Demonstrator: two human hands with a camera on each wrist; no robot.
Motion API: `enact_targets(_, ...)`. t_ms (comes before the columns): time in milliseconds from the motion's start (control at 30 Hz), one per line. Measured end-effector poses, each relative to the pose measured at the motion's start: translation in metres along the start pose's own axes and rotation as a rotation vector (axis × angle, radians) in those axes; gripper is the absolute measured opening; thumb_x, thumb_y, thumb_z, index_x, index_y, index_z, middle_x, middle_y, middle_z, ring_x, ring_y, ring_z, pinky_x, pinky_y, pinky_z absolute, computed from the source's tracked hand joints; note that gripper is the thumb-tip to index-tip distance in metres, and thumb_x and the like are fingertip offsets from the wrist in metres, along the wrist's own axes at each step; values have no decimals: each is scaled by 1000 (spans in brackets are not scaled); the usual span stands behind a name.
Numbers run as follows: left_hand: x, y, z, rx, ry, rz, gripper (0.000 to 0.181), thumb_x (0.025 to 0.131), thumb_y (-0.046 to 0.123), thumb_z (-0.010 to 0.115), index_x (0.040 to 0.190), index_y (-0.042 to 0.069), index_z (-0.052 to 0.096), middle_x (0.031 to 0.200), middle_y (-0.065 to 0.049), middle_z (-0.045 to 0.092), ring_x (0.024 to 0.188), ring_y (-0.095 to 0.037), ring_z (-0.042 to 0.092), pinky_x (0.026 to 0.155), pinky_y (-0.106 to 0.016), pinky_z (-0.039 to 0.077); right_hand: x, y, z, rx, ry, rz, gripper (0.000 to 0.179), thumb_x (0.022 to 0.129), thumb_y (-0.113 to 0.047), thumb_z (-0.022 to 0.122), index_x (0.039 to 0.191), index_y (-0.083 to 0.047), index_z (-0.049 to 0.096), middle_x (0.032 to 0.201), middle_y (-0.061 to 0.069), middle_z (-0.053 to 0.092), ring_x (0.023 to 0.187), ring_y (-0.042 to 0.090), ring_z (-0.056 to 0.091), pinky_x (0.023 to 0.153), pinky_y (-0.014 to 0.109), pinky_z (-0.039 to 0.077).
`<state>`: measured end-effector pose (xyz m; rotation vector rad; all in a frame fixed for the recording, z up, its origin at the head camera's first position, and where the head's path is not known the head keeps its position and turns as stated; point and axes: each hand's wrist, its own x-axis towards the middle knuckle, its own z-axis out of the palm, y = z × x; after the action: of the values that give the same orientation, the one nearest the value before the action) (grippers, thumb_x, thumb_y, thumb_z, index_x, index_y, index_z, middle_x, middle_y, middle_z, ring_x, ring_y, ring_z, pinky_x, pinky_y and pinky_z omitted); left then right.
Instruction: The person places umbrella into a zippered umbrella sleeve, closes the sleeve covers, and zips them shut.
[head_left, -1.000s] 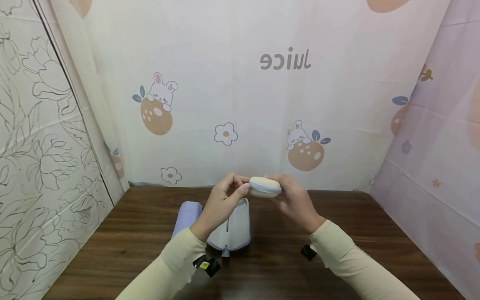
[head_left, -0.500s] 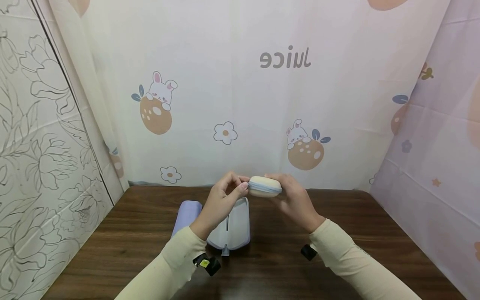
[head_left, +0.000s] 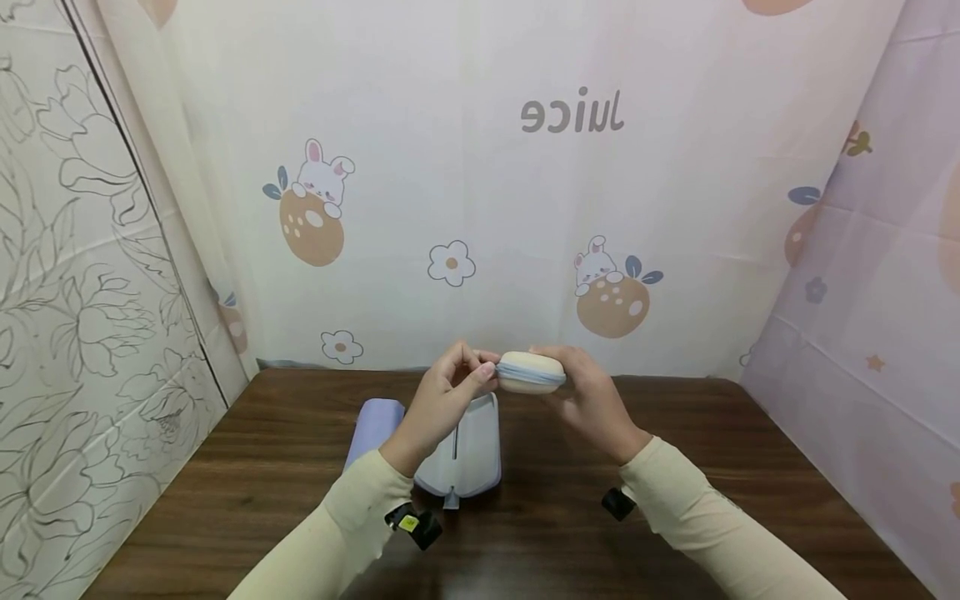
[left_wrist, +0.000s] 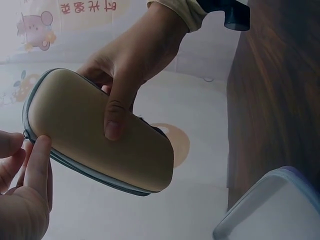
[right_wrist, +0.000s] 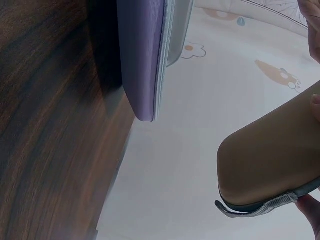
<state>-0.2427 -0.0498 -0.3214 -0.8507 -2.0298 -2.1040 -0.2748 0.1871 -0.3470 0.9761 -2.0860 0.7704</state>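
A cream zip case (head_left: 531,372) with a blue-grey zipper band is held up above the table, between both hands. My right hand (head_left: 588,400) grips its right end, thumb on one flat side, as the left wrist view shows. At the other end my left hand (head_left: 450,396) pinches the zipper pull (left_wrist: 26,134) at the case's corner. The zipper looks closed along the visible edge. A grey fabric strap (right_wrist: 257,207) hangs at the end near my right hand. Behind my left forearm, a purple zip case lies opened out on the table, its pale inside (head_left: 476,454) facing up.
The purple case's other half (head_left: 375,429) lies to the left, partly hidden by the left arm. The dark wooden table (head_left: 720,500) ends at a printed curtain (head_left: 517,208) behind, with more curtain at both sides. Black camera mounts (head_left: 415,527) sit at the wrists.
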Motion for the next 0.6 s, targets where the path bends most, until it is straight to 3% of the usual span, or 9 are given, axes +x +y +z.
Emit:
enact_targets(167, 0, 1, 0, -8, 2, -1, 17, 103, 10, 56, 93, 0, 48, 123, -17, 61, 112, -28, 60, 93, -34, 52, 0, 0, 0, 2, 11, -8, 69, 68, 14, 86, 129, -3, 60, 124, 12, 64, 113, 30, 59, 97, 48, 48)
enact_targets(400, 1, -5, 0, -75, 19, -63, 16, 104, 8, 54, 95, -3, 47, 122, -19, 57, 114, -28, 59, 95, -34, 52, 1, -4, 0, 4, 11, -24, 71, 67, 13, 87, 130, -5, 60, 126, 12, 64, 112, 29, 60, 95, 48, 49)
enact_targets(600, 1, -8, 0, -118, 25, -66, 16, 104, 8, 54, 95, -3, 47, 120, -18, 57, 110, -25, 60, 94, -34, 52, 1, -6, -2, 0, -1, -6, 71, 68, 12, 87, 130, -7, 59, 127, 11, 62, 116, 29, 59, 97, 49, 49)
